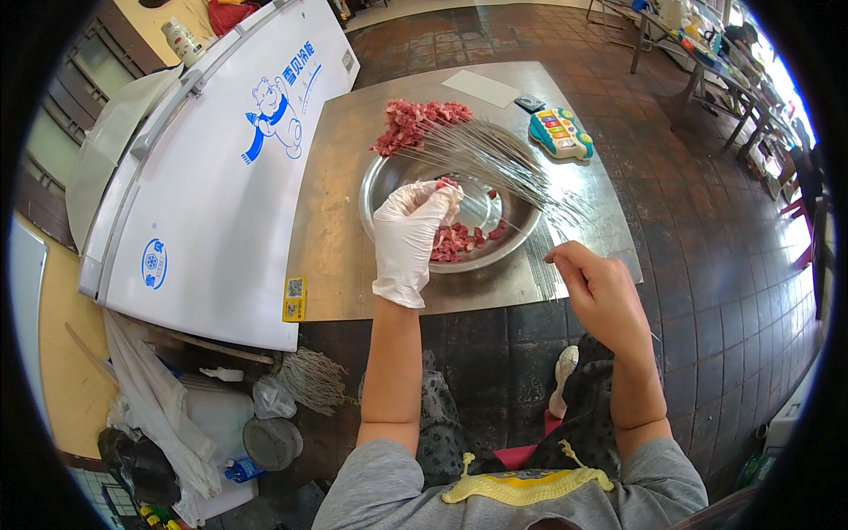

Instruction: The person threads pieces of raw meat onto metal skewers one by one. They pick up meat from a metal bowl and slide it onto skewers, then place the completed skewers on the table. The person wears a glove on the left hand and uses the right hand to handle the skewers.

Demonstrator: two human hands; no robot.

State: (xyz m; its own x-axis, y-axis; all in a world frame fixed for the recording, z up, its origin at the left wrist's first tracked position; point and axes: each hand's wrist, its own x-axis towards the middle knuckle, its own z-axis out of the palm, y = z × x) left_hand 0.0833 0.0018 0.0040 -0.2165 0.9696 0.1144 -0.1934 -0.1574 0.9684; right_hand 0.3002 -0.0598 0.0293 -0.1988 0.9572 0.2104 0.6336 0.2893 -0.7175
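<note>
My left hand (pixel 414 225), in a white disposable glove, pinches a piece of raw meat (pixel 448 181) above a steel basin (pixel 517 248). A thin metal skewer runs from the meat down to the right, towards my bare right hand (pixel 596 288). The right thumb and forefinger are closed at the skewer's end. Cut raw meat (pixel 452 242) lies in the basin's near part, with a few loose pieces beside it. Skewers threaded with meat (pixel 424 122) rest across the far rim, their bare ends (pixel 523 175) fanning to the right. More bare skewers (pixel 543 265) lie on the steel table (pixel 338 265).
A toy keyboard (pixel 560 134), a small dark object (pixel 530 103) and a white sheet (pixel 480 89) lie at the table's far right. A white chest freezer (pixel 218 199) borders the left side. A mop (pixel 311 381) stands below it. A person sits by tables at the far right.
</note>
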